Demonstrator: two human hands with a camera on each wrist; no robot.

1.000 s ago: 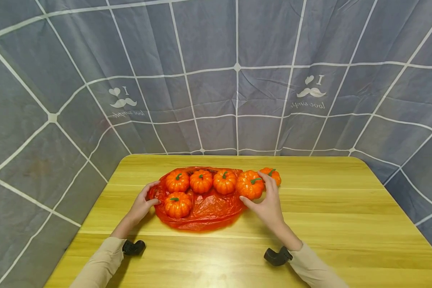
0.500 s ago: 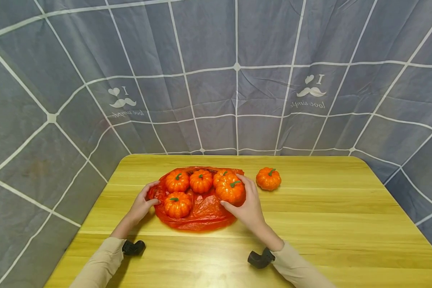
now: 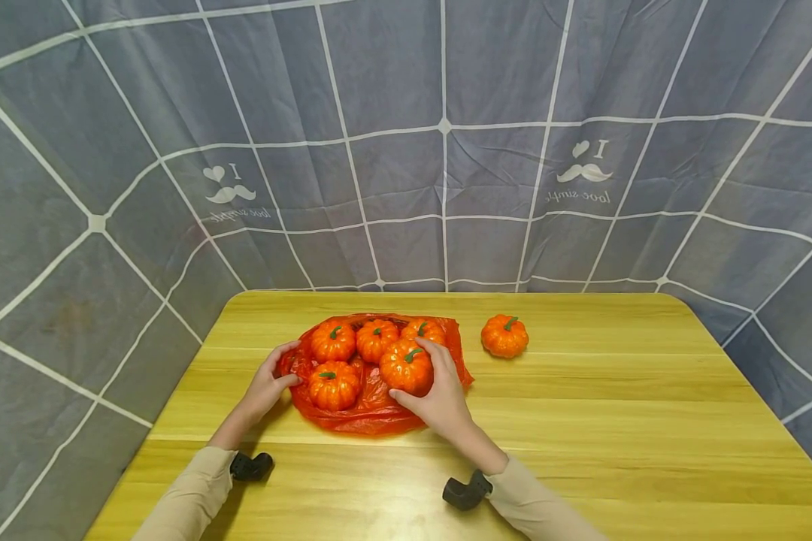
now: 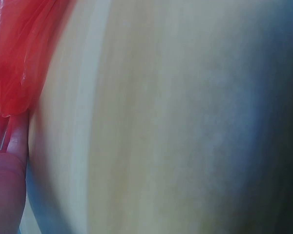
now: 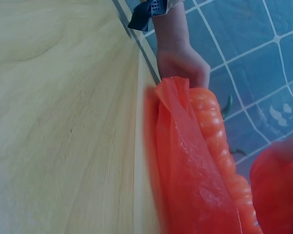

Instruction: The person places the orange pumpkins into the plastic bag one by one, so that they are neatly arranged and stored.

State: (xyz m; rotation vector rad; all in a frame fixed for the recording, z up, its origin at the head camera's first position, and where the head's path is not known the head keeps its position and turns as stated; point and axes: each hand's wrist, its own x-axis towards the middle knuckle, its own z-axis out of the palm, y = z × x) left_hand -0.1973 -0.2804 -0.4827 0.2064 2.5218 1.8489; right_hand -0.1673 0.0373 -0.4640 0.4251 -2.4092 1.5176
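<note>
My right hand grips an orange toy pumpkin with a green stem, thumb on the near side and fingers behind it. It overlaps the right part of a red plastic bag spread on the table. My left hand pinches the bag's left edge; in the left wrist view its fingers meet the crumpled red plastic. On the bag sit a front-left pumpkin and a back row: a left pumpkin, a middle pumpkin and a right pumpkin, partly hidden by the held one.
One more pumpkin stands alone on the wooden table, right of the bag. A grey curtain with white grid lines hangs behind the table and along both sides. Black wrist cameras sit on both wrists.
My right hand has carried its pumpkin leftward from the bag's right edge to over the bag, uncovering the lone pumpkin and the bag's right corner. The left hand stays put.
</note>
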